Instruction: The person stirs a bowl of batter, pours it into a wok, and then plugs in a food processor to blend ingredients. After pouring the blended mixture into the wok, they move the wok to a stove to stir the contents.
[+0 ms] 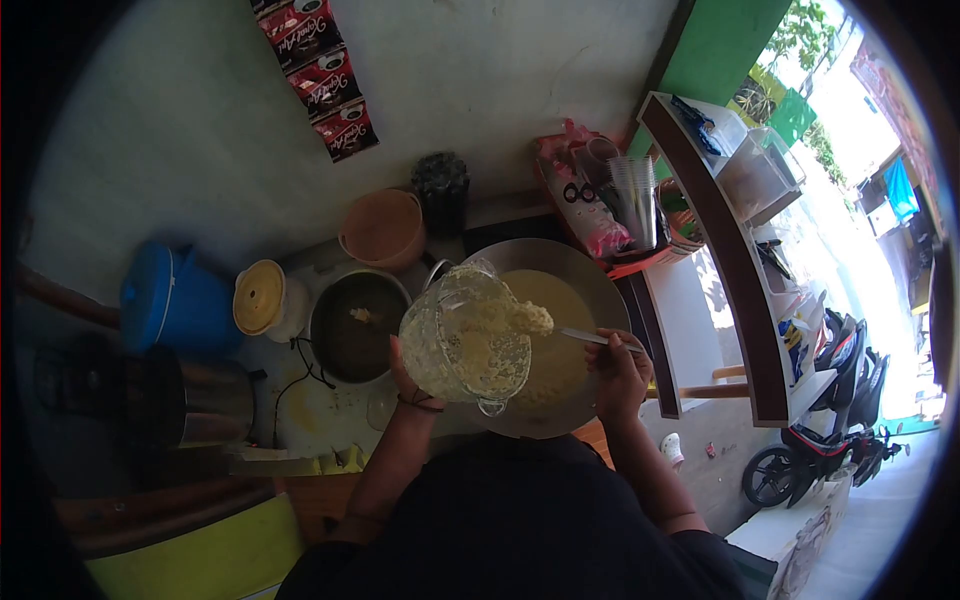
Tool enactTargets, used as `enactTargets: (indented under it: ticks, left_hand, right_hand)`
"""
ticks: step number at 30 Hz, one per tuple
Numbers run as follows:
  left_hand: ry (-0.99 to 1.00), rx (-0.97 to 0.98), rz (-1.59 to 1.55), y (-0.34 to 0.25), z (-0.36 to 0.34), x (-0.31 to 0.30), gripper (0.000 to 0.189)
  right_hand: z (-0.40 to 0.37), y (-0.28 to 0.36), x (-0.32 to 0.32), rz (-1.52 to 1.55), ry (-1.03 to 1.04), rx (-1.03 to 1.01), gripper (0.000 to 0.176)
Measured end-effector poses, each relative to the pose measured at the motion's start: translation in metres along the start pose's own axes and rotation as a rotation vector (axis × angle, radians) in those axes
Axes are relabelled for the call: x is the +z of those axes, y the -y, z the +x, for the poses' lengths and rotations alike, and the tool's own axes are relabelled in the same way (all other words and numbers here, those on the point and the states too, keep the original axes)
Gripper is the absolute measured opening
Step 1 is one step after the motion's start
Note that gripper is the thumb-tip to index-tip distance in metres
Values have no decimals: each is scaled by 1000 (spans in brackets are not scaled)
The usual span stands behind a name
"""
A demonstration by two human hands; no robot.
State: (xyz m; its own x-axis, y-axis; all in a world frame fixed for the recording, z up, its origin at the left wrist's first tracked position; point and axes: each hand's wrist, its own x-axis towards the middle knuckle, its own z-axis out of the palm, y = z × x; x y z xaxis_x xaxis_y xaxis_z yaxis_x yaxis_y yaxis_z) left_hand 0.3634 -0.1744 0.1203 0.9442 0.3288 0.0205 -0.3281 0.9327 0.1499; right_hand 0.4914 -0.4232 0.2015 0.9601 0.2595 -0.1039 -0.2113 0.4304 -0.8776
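My left hand (406, 372) grips a clear blender jug (425, 340) from its left side, with most of its fingers hidden behind the wall. The jug is tilted, its mouth toward the right, and pale yellowish mash coats its inside. Between the fingers of my right hand (622, 378) is the handle of a metal spoon (585, 336). A lump of mash (533, 318) sits at the spoon's far end, by the jug's mouth. Beneath both hands stands a wide metal pan (605, 285) holding pale yellow liquid batter (560, 370), partly covered by the jug.
Left of the jug is a dark pot (345, 330) of liquid. Behind it stand a terracotta-coloured bucket (383, 230), a lidded cream container (262, 298) and a blue cooler (185, 300). Stacked plastic cups (635, 195) and a shelf (735, 270) rise at the right. A motorbike (820, 450) is parked beyond.
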Motion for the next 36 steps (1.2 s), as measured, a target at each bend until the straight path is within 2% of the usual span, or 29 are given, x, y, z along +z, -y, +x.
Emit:
enactTargets:
  ticks: [2,4,7,10,13,16,19,22,25,28,31,34,36]
  left_hand:
    - [33,-8,-106,-3,-1,1,80]
    - [23,-3,-78,-5,-1,1,79]
    - [18,-10,-47,-6,0,1,79]
    - [3,-28,-33,-6,-1,3,80]
    - [-23,-46,-17,-7,-1,4,81]
    - [-39,-63,-9,-8,0,5,83]
    - [-70,-91,38,-10,1,6,84]
    - [-22,-147,26,-9,2,8,84]
    - [18,-165,32,-9,2,8,86]
    - [41,-149,70,-8,6,17,84]
    - [15,-90,116,-6,8,9,81]
    - [-50,-43,133,-4,8,-3,78]
    - [-59,-33,135,-2,9,-7,76]
  right_hand:
    - [2,-5,-3,-83,-49,-98,19]
    - [2,-10,-4,-237,-68,-203,16]
    - [-1,-14,-10,-1017,149,-515,15]
    - [2,-8,-11,-1272,385,-844,15]
    - [4,-5,-17,-1150,187,-680,16]
    - [1,6,-4,-349,-36,-281,16]
    - [0,15,13,-310,137,-157,14]
    - [8,2,25,-885,418,-577,11]
    - [8,2,36,-1035,591,-789,9]
    - [-4,-11,27,-985,510,-598,10]
    - [-23,-33,18,-565,358,-128,13]
    - [-27,-27,25,-302,232,182,15]
    - [-26,-26,24,-305,257,225,16]
